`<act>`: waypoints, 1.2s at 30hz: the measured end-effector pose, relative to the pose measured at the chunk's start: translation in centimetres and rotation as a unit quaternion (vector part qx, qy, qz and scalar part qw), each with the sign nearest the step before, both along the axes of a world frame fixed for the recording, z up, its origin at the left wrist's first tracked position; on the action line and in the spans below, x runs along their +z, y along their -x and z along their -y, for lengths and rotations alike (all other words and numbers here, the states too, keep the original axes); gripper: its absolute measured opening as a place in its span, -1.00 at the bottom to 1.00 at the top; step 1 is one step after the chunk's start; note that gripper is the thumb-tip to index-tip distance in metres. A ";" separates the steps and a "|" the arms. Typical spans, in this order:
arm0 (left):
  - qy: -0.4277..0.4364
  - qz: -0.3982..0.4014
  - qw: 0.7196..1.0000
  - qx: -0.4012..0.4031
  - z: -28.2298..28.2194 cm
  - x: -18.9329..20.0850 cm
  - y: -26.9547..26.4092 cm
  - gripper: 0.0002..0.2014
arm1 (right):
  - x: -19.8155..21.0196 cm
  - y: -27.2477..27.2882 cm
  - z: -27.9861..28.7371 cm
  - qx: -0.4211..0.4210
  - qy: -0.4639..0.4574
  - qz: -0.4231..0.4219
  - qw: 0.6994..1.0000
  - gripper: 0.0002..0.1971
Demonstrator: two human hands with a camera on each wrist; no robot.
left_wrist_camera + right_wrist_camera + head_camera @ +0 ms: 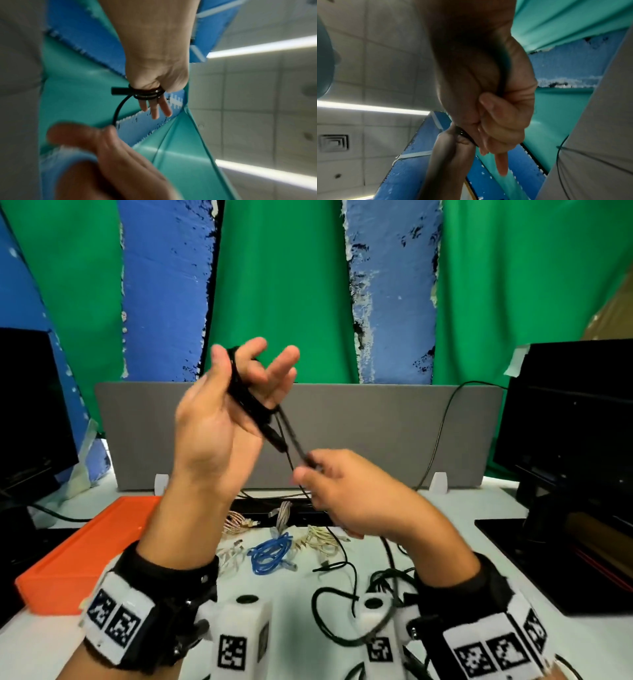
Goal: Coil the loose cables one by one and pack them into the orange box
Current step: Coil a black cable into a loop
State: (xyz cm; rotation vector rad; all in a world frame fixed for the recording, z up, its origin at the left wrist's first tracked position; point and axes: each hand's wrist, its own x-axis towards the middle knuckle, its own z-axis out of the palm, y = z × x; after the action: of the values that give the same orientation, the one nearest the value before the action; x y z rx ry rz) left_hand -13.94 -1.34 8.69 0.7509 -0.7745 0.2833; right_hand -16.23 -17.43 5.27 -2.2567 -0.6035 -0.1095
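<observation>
Left hand: the left hand [219,419] is held up high, fingers spread wide, so it works like a peg. Black loops go round its fingers.
Black cable: the black cable [287,436] is partly wound on those fingers. One plug sticks out by the loops. The rest runs down to the table, so there is more to wind.
Right hand: the right hand [346,491] sits lower and pinches the cable to keep it tight and feed it on.
Orange box: the orange box [85,546] lies on the table at the left, near enough to drop the coil in.
Other cables: a blue cable [270,554] and some pale ones wait on the table [298,631] between the two arms.
</observation>
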 end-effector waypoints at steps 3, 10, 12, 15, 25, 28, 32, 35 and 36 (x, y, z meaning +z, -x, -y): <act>-0.238 0.107 0.912 0.317 -1.3 0.0 -0.2 -0.66 | 0.0 0.8 -0.8 0.064 0.068 -0.013 0.996 -0.72; -0.700 0.030 0.673 0.238 -1.9 -0.5 1.2 -0.59 | 2.1 1.8 1.8 0.032 -0.033 0.074 0.996 -0.87; -0.659 0.014 0.747 0.085 -2.1 -0.5 1.7 -0.54 | 2.6 1.7 3.3 0.035 -0.075 0.108 0.991 -0.87; -0.592 0.023 0.805 -0.029 -2.7 -0.7 1.4 -0.52 | 2.9 1.7 4.9 0.064 -0.109 0.126 0.984 -0.80; -0.096 -0.018 0.931 -0.352 -1.5 0.0 1.2 -0.70 | 2.5 0.4 5.7 -0.045 -0.044 0.182 0.981 -0.86; -0.037 -0.022 0.957 -0.287 -2.2 0.9 1.8 -0.55 | 2.2 -0.5 6.1 -0.128 0.045 0.190 0.972 -0.82; 0.002 -0.045 0.979 -0.197 -3.6 1.6 2.3 -0.45 | 1.9 -1.3 6.6 -0.228 0.045 0.208 0.950 -0.80; 0.044 -0.033 0.986 -0.157 -2.8 1.8 1.5 -0.51 | 1.9 -0.9 5.3 -0.091 -0.145 0.129 0.977 -0.92; 0.067 -0.034 0.986 -0.152 -2.6 1.7 1.1 -0.47 | 1.7 -0.6 4.6 0.007 -0.222 0.055 0.973 -0.92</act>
State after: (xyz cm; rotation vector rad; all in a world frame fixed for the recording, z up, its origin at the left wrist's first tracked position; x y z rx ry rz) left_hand -15.03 1.28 10.35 0.5047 -0.7852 0.0323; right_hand -15.64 -22.07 6.97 -1.8198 -0.5870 -0.3307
